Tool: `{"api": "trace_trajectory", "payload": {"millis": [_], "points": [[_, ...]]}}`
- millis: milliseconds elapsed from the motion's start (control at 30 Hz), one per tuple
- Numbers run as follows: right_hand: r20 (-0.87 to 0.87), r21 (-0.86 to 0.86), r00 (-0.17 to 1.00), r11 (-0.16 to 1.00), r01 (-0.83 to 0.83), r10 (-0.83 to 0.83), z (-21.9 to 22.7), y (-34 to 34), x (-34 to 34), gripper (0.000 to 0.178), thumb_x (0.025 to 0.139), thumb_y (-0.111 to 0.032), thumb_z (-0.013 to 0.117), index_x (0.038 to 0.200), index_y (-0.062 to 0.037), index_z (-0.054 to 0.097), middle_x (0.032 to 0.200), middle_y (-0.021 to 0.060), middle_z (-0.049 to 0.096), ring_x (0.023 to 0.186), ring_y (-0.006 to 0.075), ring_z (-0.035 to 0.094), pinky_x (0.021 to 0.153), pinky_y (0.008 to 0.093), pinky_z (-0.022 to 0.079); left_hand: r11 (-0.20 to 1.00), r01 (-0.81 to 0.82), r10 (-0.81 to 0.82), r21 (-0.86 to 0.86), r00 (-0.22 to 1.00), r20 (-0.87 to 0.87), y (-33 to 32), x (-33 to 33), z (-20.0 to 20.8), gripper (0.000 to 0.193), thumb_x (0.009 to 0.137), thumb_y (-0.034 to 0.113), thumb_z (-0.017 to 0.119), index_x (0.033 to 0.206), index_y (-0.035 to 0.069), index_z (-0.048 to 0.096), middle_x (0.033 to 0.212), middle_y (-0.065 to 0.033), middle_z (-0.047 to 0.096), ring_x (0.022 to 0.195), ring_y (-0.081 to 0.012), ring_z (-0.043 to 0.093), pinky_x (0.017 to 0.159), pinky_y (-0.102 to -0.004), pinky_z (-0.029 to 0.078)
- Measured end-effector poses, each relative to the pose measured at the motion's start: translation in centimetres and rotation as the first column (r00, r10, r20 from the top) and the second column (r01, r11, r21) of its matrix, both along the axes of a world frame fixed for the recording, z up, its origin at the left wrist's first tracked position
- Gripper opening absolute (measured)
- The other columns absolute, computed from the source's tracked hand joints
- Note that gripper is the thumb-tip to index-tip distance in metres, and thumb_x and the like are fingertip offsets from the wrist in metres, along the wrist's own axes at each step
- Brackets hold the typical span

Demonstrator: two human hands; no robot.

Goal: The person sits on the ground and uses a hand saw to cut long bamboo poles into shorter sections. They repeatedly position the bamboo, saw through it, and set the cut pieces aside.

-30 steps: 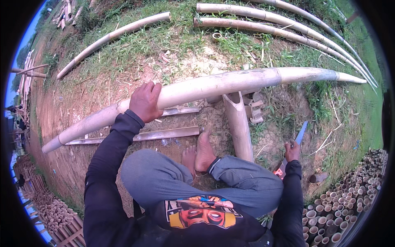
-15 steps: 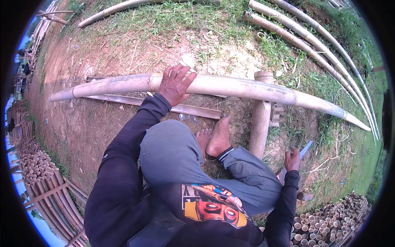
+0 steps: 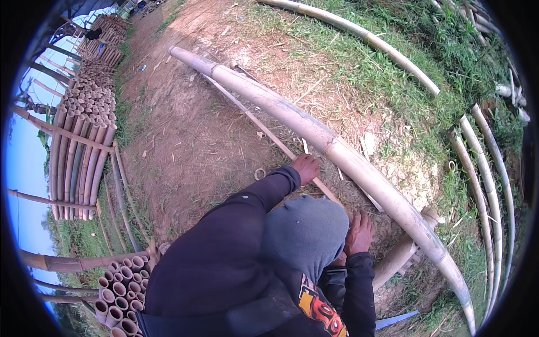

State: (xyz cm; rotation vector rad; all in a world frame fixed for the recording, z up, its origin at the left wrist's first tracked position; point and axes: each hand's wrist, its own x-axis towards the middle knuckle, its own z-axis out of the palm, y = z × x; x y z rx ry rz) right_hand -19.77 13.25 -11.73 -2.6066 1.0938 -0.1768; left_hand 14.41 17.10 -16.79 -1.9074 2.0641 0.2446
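A long bamboo pole (image 3: 281, 106) runs from the far left down to the near right, its lower part lying across a short bamboo post (image 3: 396, 258). Under it, a narrow split bamboo slat (image 3: 269, 132) lies slanted along the ground. My left hand (image 3: 307, 168) is closed round this slat, just beyond my raised knee. At its near end is my right hand (image 3: 359, 231), with the fingers close together against the slat; my knee hides part of that hand. A saw with a blue blade (image 3: 396, 320) lies on the ground near my right forearm.
Several bamboo poles (image 3: 480, 196) lie on the grass at the right, and another pole (image 3: 365, 33) lies beyond. Cut bamboo tubes (image 3: 120, 292) are stacked at the lower left, with a rack of upright bamboo (image 3: 81, 160) farther off. A small bamboo ring (image 3: 259, 174) lies on the dirt.
My view has turned left and I lean forward. My left hand has left the big pole and taken hold of the slat below. My right hand has moved from beside the saw to the slat's end.
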Motion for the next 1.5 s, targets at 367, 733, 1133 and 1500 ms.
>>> {"api": "trace_trajectory", "payload": {"millis": [367, 733, 1133, 1500], "points": [[-0.138, 0.22, 0.989, 0.975, -0.03, 0.061, 1.8, 0.9, 1.0, 0.057, 0.091, -0.035, 0.072, 0.142, -0.0141, 0.058, 0.11, 0.0171, 0.07, 0.099, 0.0403, 0.072, 0.083, 0.0518, 0.057, 0.922, 0.027, -0.122, -0.386, 0.967, -0.224, 4.8, -0.8, 3.7, 0.02, 0.089, 0.025, 0.063, 0.108, 0.023, 0.068, 0.088, -0.0008, 0.066, 0.091, -0.024, 0.07, 0.084, -0.0425, 0.051], [0.087, -0.109, 0.991, 0.988, 0.108, -0.099, 9.9, -6.0, -1.4, 0.054, 0.089, -0.036, 0.079, 0.137, -0.0159, 0.064, 0.106, 0.0095, 0.066, 0.105, 0.0313, 0.064, 0.099, 0.049, 0.042, 0.792, 0.142, -0.281, -0.594, 0.948, -0.148, -4.6, -3.6, 14.8, 0.01, 0.087, 0.02, 0.067, 0.097, 0.018, 0.067, 0.087, -0.0035, 0.064, 0.089, -0.0239, 0.07, 0.08, -0.0408, 0.054], [0.054, -0.158, 0.988, 0.975, 0.155, -0.148, 10.6, -9.8, 2.3, 0.053, 0.089, -0.04, 0.079, 0.134, -0.0164, 0.066, 0.108, 0.0084, 0.066, 0.107, 0.0312, 0.064, 0.1, 0.0502, 0.04, 0.887, 0.057, -0.17, -0.458, 0.963, -0.208, -8.9, -0.6, 14.3, 0.045, 0.075, 0.046, 0.086, 0.108, 0.02, 0.07, 0.098, -0.0048, 0.066, 0.102, -0.0258, 0.068, 0.091, -0.0418, 0.049], [0.054, -0.134, 0.992, 0.984, 0.121, -0.115, 10.3, -12.6, 2.4, 0.049, 0.09, -0.044, 0.077, 0.131, -0.0196, 0.07, 0.114, 0.0098, 0.07, 0.111, 0.0317, 0.066, 0.1, 0.051, 0.04, 0.928, 0.032, -0.158, -0.37, 0.936, -0.315, -9.7, -0.2, 15.3, 0.071, 0.073, 0.063, 0.085, 0.121, 0.013, 0.07, 0.112, -0.0064, 0.07, 0.113, -0.0281, 0.067, 0.1, -0.0449, 0.05]]}}
